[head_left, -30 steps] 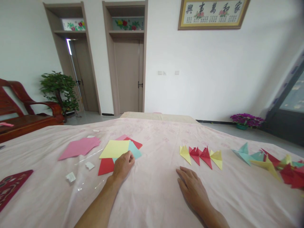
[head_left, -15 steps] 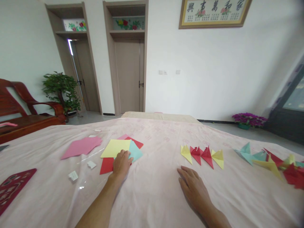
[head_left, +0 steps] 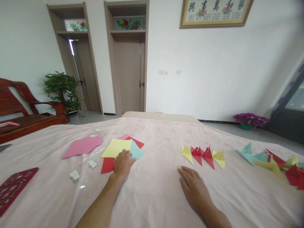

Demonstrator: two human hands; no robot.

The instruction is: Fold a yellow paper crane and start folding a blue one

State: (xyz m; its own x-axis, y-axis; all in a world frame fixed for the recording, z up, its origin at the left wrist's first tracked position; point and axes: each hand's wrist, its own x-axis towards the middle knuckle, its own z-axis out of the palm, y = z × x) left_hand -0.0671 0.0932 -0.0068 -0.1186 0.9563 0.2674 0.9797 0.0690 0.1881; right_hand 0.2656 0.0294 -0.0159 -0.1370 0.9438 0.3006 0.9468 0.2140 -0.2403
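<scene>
At the pile of coloured paper squares, my left hand [head_left: 123, 163] has its fingers curled down on a light blue sheet [head_left: 137, 152], its thumb at the near edge. A yellow sheet [head_left: 116, 148] lies beside it, with a red sheet [head_left: 107, 166] partly under my hand. My right hand [head_left: 192, 179] rests flat on the tablecloth, fingers stretched out and holding nothing. Just beyond it stand folded paper cranes in a row, a yellow crane [head_left: 187, 154] at the left, red cranes [head_left: 208, 156] in the middle and another yellow crane [head_left: 219, 159] at the right.
More folded cranes [head_left: 273, 163] in blue, red and yellow are heaped at the right. Pink paper sheets [head_left: 82, 147] lie left, near small white labels [head_left: 74, 175] and clear plastic wrapping. A dark red printed board [head_left: 17, 188] is at the left edge of the pink tablecloth [head_left: 152, 196].
The thumb of my left hand has moved slightly away from the fingers, to the right. My right hand stays flat in place. The view has shifted very slightly.
</scene>
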